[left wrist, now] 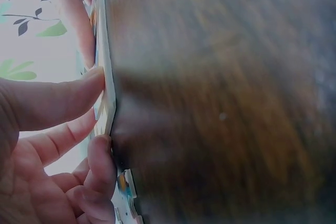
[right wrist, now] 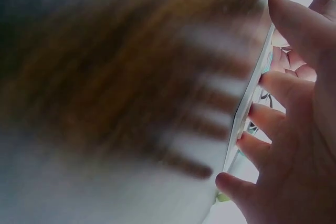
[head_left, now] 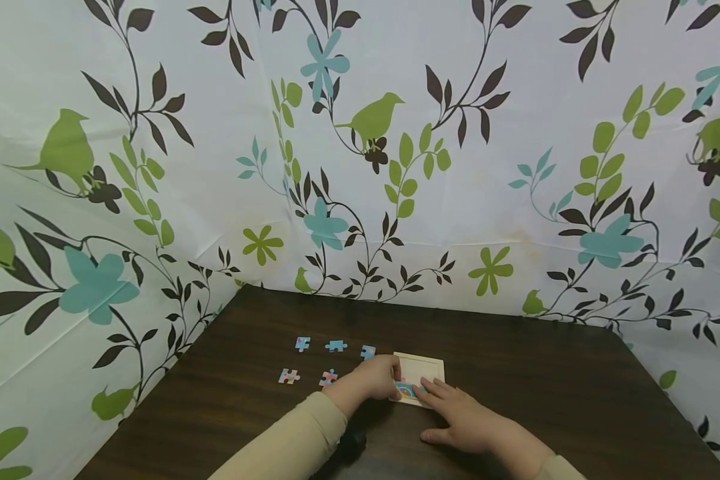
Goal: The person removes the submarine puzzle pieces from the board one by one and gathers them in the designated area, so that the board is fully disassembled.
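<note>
A shallow pale wooden puzzle tray (head_left: 419,356) lies on the dark table, with colourful jigsaw pieces (head_left: 405,389) along its near side. My left hand (head_left: 377,377) is at the tray's left side, thumb and index finger curled about its near left corner. In the left wrist view the thumb (left wrist: 63,98) touches the tray's edge, and the other fingers bend beside it. My right hand (head_left: 462,415) lies over the near right part with fingers spread and fairly straight. Its fingertips touch the tray in the right wrist view. The fingers partly hide the pieces inside.
Several loose jigsaw pieces lie left of the tray, among them a blue one (head_left: 336,346), a pink one (head_left: 289,376) and one beside the left hand (head_left: 329,378). The dark wooden table (head_left: 516,360) meets a patterned cloth (head_left: 360,267) at its back and sides.
</note>
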Tool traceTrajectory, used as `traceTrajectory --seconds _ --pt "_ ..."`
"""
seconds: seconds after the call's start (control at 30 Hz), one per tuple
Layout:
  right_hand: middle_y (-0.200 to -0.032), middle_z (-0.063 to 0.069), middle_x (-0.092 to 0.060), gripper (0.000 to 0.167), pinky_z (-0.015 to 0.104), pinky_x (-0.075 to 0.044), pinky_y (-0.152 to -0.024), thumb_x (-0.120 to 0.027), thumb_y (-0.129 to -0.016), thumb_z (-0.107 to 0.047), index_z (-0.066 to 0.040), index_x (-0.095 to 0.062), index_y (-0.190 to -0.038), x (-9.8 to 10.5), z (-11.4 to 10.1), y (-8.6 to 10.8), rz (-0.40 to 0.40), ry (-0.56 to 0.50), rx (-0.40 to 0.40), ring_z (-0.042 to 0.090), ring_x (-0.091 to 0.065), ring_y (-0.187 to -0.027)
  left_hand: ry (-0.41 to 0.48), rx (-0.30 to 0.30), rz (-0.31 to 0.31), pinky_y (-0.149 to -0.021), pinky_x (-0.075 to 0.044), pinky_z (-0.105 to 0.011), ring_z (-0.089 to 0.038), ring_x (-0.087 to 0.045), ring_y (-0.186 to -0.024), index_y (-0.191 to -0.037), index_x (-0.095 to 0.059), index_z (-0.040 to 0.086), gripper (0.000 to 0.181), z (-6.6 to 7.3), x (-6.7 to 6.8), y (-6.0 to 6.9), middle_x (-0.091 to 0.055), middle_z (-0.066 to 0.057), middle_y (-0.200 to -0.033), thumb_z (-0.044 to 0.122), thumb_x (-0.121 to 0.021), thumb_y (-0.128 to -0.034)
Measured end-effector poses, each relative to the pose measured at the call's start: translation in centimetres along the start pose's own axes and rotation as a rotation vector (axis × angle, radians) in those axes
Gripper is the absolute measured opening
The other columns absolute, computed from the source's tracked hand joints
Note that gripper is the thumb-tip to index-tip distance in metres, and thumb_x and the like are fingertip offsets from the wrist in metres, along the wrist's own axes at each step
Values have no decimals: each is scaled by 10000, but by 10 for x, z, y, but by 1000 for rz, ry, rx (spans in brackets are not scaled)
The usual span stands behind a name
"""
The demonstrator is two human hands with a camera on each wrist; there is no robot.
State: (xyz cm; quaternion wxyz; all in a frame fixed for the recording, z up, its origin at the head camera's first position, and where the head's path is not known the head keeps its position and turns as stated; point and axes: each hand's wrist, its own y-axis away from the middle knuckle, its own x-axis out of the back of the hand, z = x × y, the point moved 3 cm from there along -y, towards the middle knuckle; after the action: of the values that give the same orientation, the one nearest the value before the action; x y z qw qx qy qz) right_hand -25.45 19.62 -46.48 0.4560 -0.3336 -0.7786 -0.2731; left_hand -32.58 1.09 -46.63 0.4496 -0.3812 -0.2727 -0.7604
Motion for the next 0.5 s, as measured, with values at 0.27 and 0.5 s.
traceTrajectory --seconds 0.27,0.5 --pt "-1596 142 -245 810 675 -220 -1050 -619 -906 -553 -125 -346 -1538 0 -3 -1 -20 11 -35 433 -205 -1433 9 8 -4 -580 -405 -310 -166 -478 -645 -811 -583 126 296 3 2 1 -533 28 -773 96 -861 -712" --pt "-1593 155 -247 816 681 -246 -1032 -581 -906 -599 -159 -333 -1547 -3 2 -1 -6 37 -9 452 -217 -1422 26 0 7 -542 -390 -304 -165 -465 -622 -797 -556 119 302 3 0 -2 -523 24 -766 41 -834 -709"
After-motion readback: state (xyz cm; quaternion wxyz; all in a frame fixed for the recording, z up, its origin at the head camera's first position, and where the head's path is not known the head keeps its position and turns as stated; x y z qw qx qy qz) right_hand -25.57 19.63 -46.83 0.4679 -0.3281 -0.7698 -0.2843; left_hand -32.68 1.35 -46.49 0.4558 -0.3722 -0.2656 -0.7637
